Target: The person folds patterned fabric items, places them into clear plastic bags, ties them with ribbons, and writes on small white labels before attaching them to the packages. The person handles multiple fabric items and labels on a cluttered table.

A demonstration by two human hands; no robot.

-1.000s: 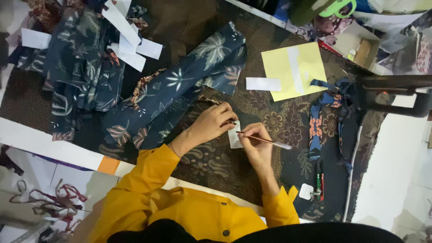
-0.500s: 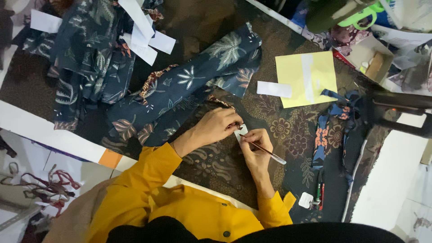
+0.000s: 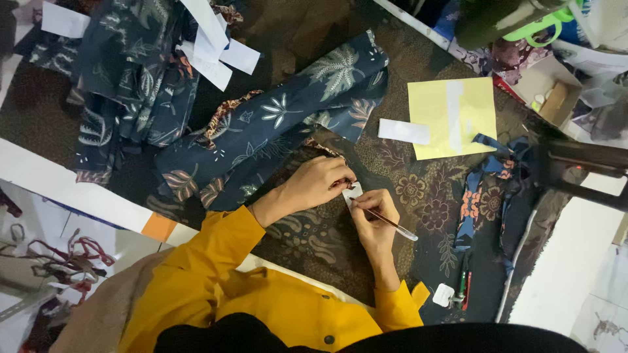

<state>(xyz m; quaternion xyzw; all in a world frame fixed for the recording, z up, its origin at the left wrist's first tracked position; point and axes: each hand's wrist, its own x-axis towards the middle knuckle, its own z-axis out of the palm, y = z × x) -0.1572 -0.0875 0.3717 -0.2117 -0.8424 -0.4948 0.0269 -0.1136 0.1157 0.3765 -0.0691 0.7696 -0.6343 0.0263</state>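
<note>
My left hand (image 3: 320,184) pinches a small white paper slip (image 3: 350,193) against the brown patterned cloth (image 3: 314,242) on the table. My right hand (image 3: 374,210) grips a pen (image 3: 392,227) with its tip on that slip. Both arms wear yellow sleeves (image 3: 216,248). Just beyond my left hand lies a dark blue floral fabric piece (image 3: 281,131).
A yellow paper sheet (image 3: 453,116) with a white strip and a white slip (image 3: 403,131) lies at the right. More blue floral fabric (image 3: 111,91) with white paper strips (image 3: 209,46) is piled at the upper left. A floral band (image 3: 477,196), a small cardboard box (image 3: 553,91) and green scissors (image 3: 546,26) sit right.
The view has shifted slightly. My hands stay together on the slip, and the pen has tilted a little as my right hand moves it.
</note>
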